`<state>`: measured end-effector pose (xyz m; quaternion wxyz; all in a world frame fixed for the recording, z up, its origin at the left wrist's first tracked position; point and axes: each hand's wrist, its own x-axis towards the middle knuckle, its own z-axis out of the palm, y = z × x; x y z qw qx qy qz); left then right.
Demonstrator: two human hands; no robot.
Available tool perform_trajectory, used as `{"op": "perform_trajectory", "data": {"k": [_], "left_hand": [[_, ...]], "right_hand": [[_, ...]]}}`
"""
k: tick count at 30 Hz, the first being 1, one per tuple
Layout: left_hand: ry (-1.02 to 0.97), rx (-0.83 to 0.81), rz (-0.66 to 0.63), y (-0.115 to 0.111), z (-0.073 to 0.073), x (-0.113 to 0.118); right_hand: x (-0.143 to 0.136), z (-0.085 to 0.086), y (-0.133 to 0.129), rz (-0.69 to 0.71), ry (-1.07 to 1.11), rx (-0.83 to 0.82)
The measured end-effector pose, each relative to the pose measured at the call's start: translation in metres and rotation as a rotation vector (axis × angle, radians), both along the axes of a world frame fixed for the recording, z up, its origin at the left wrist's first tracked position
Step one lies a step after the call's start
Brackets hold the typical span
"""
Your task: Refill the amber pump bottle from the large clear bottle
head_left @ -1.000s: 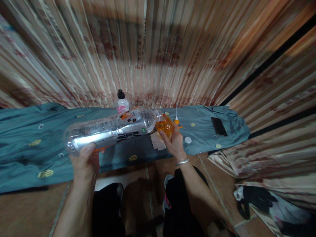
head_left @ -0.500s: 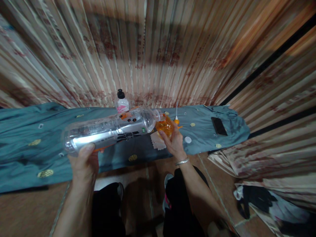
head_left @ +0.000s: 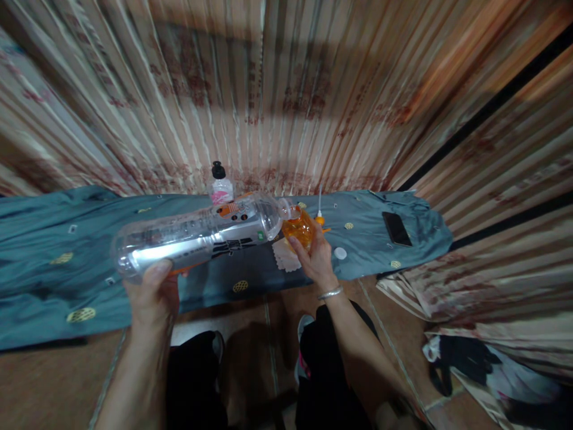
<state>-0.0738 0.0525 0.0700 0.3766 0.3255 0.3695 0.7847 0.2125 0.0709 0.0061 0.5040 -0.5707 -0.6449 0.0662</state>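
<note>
My left hand (head_left: 156, 289) grips a large clear bottle (head_left: 192, 242) with a silver label near its base. The bottle lies almost level, its neck pointing right. At its mouth is a small orange bottle (head_left: 296, 230), held tilted in my right hand (head_left: 319, 257), with the two openings together. Beneath the orange bottle, a pale cloth with a scalloped edge (head_left: 285, 257) rests on the green cover. An orange pump top (head_left: 319, 220) with a clear tube standing up is just behind my right hand, and a white round cap (head_left: 340, 253) lies to its right.
A clear bottle with a black top and pink label (head_left: 221, 188) stands at the back. A black phone (head_left: 396, 229) lies on the right of the green cloth cover (head_left: 358, 209). Curtains (head_left: 290, 89) hang behind, and dark clothing (head_left: 470, 358) is at lower right.
</note>
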Motion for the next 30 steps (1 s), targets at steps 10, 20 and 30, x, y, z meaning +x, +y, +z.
{"op": "perform_trajectory", "data": {"k": [10,20,30], "left_hand": [[0.005,-0.005,-0.016,-0.0008,0.0011,0.0017],[0.005,-0.024,-0.03,0.0,-0.0007,0.0033],[0.009,-0.031,-0.038,-0.0021,-0.0018,0.005]], "right_hand": [[0.0016,0.0005,-0.0008,0.002,0.001,-0.003],[0.0023,-0.0015,0.0007,-0.016,-0.006,0.006],[0.0037,-0.0011,0.0005,-0.03,0.011,-0.018]]}}
